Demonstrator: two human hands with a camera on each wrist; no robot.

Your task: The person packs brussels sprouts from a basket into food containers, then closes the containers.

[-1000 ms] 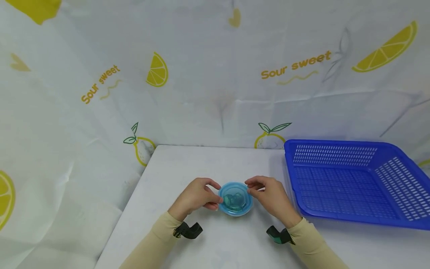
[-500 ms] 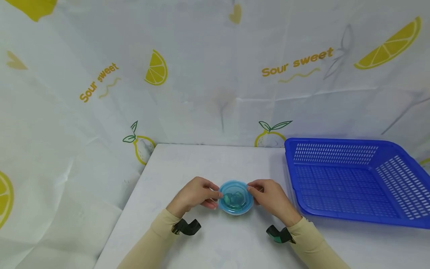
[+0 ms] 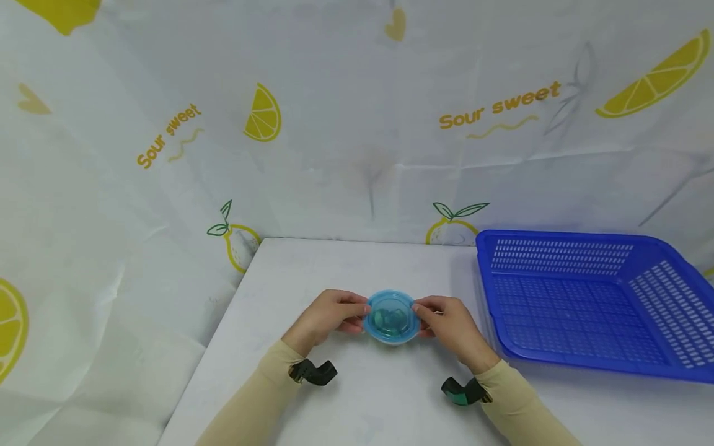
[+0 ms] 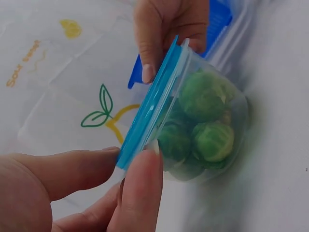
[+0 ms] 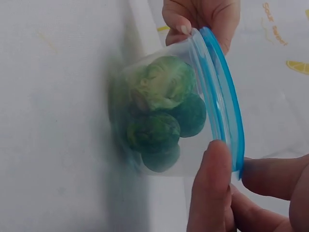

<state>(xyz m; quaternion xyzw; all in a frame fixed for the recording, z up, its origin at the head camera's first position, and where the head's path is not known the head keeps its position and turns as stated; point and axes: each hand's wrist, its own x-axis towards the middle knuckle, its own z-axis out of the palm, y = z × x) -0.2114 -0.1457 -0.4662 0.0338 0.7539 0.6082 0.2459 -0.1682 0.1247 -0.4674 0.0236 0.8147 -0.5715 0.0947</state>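
A small clear tub [image 5: 189,153] with a round blue lid [image 3: 392,336] is between my hands in the head view. Several green Brussels sprouts [image 4: 215,140] show through its translucent wall in both wrist views. My left hand [image 3: 330,314] pinches the left side of the lidded rim, its thumb on top and fingers below. On the opposite side my right hand [image 3: 453,324] grips the rim the same way. The lid lies over the tub's flange all round, as far as I see. Whether the tub's base touches the table cannot be told.
A large blue plastic basket [image 3: 580,310] with slotted walls stands to the right, near my right forearm. The white table [image 3: 312,266] ends at a lemon-printed sheet [image 3: 334,155] behind and on the left. Dark camera mounts [image 3: 313,373] sit on both wrists.
Both hands have closed from loose contact to a firm pinch on the rim. The lidded tub has shifted slightly up in the head view, away from me.
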